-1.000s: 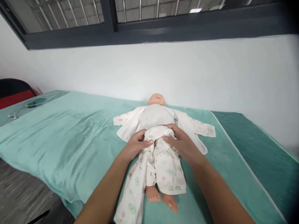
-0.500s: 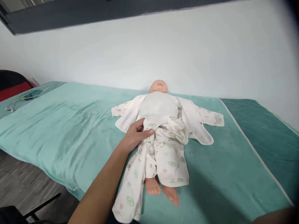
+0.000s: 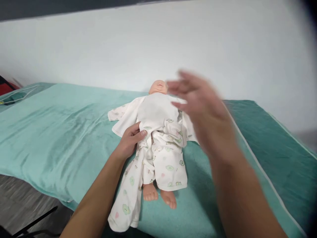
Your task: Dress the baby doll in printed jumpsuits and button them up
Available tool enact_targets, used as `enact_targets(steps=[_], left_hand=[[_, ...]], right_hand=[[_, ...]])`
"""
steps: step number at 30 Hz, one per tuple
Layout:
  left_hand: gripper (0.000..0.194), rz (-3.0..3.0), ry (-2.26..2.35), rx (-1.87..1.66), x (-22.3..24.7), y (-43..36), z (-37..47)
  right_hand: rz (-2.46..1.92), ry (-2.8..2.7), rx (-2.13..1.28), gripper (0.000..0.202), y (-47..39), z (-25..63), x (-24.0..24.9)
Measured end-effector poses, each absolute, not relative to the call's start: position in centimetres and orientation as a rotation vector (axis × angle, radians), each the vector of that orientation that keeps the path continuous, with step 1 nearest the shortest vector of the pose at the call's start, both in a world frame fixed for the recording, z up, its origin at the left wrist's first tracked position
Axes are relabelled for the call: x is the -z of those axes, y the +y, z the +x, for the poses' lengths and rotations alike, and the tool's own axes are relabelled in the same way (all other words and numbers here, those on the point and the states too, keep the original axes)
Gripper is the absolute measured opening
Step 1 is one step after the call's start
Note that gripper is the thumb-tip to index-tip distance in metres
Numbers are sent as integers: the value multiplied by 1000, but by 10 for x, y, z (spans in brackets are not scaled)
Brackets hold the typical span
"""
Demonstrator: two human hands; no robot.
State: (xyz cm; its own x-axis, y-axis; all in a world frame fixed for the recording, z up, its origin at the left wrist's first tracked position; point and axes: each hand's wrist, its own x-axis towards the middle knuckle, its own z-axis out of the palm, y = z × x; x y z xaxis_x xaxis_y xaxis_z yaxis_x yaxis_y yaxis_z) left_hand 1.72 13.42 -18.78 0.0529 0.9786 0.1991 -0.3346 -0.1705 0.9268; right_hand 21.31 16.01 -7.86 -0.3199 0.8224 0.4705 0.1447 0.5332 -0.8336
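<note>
A baby doll lies on its back on a teal blanket, head toward the wall and bare feet toward me. It wears a white jacket spread open at the sides, and printed white trousers bunched at the waist. My left hand rests on the doll's hip and pinches the trouser waistband. My right hand hovers blurred in the air above the doll's far side, fingers spread, holding nothing. It hides the jacket's right sleeve.
A white wall runs behind the bed. A darker green cover lies to the right of the blanket. At the far left edge are a red and black object and a thin cable. Grey floor shows at lower left.
My right hand left the doll's waist, went out of view, and now is raised over the doll's right side. My left hand stayed on the waistband. The view tilted down and shifted.
</note>
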Motion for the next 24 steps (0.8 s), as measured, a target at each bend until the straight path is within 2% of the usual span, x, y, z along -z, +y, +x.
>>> enact_targets(steps=[3, 7, 10, 14, 19, 24], left_hand=[[34, 1095, 793, -1449, 186, 134, 18], [29, 1095, 782, -1410, 186, 135, 16], [27, 1118, 757, -1382, 187, 137, 14], [25, 1093, 746, -1412, 186, 135, 14], [31, 1206, 767, -1311, 180, 133, 14], [30, 1218, 840, -1274, 179, 133, 16]], right_hand=[[-949, -1910, -951, 26, 170, 198, 96], [-1045, -2187, -1204, 38, 171, 193, 112], [-1023, -2295, -1334, 32, 165, 194, 110], [-1022, -2016, -1527, 12, 164, 193, 109], [-966, -1486, -1790, 12, 171, 195, 109], [-919, -1466, -1746, 15, 176, 196, 114]])
